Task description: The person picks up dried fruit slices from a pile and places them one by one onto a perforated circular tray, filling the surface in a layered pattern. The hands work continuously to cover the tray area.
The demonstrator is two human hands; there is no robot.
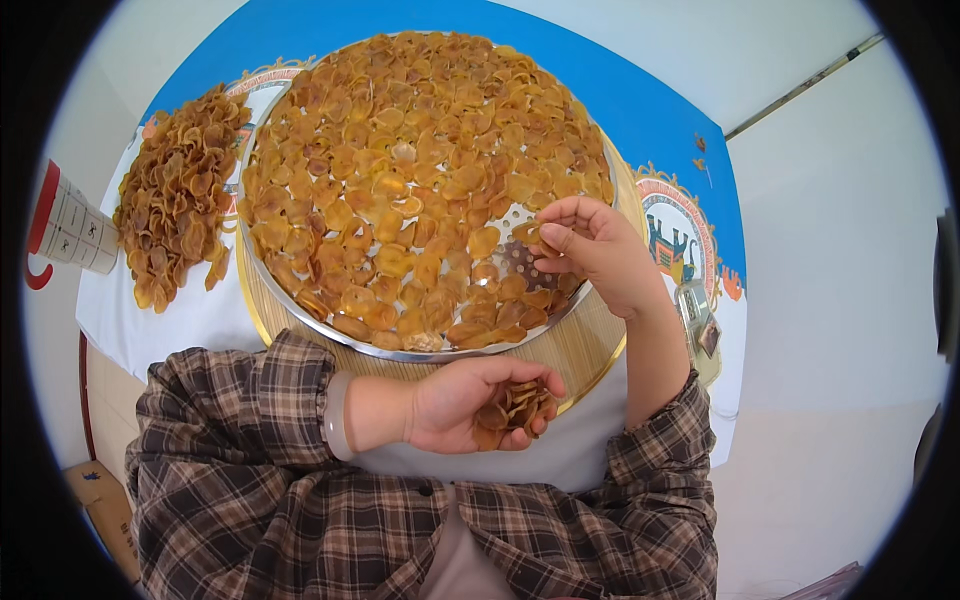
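Observation:
A large round metal tray with a perforated base lies before me, mostly covered by thin, amber-brown dried slices. My left hand is palm up below the tray's front rim, its fingers curled around a small stack of the slices. Over the right front part of the tray, my right hand pinches a slice between thumb and fingers. Bare perforated metal shows just beneath that hand. Whether the pinched slice touches the tray, I cannot tell.
A heap of darker slices lies left of the tray on a printed cloth. Beside it stands a white cup with a red lid. A woven round mat sits under the tray. At right is a small clear case.

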